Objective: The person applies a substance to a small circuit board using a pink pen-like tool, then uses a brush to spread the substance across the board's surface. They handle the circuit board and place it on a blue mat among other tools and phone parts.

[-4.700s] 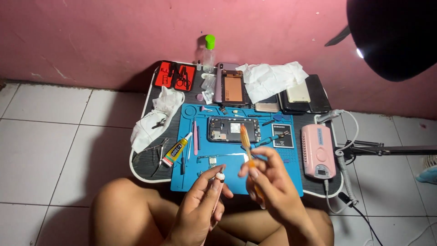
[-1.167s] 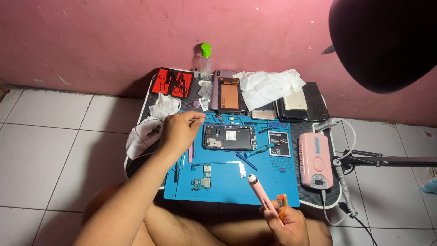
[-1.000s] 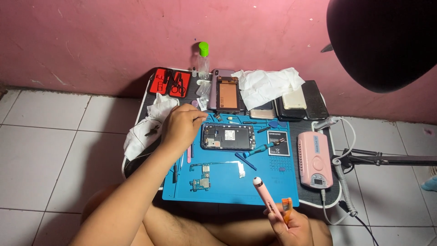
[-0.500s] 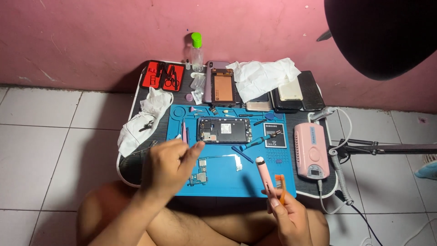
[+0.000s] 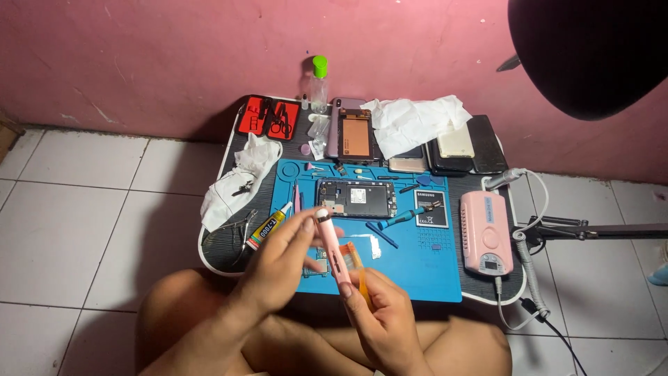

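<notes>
Holding a slim pink pen-shaped tool [image 5: 332,245] in both hands above the near edge of the blue work mat [image 5: 431,278].

The right hand [image 5: 383,317] is clamped on the tool's lower end, with an orange piece [image 5: 362,282] pinched alongside; the left hand [image 5: 282,261] closes its fingertips [image 5: 308,224] on the upper tip. Best practice: keep the lower grip firm and work the tip with light finger pressure only, over the mat, so small parts land there. Beyond lie the opened phone [image 5: 356,198], blue tweezers [image 5: 381,234] and a glue tube [image 5: 268,226] at left. A pink power unit [image 5: 486,233] sits right; its cable [image 5: 523,261] trails close by.
</notes>
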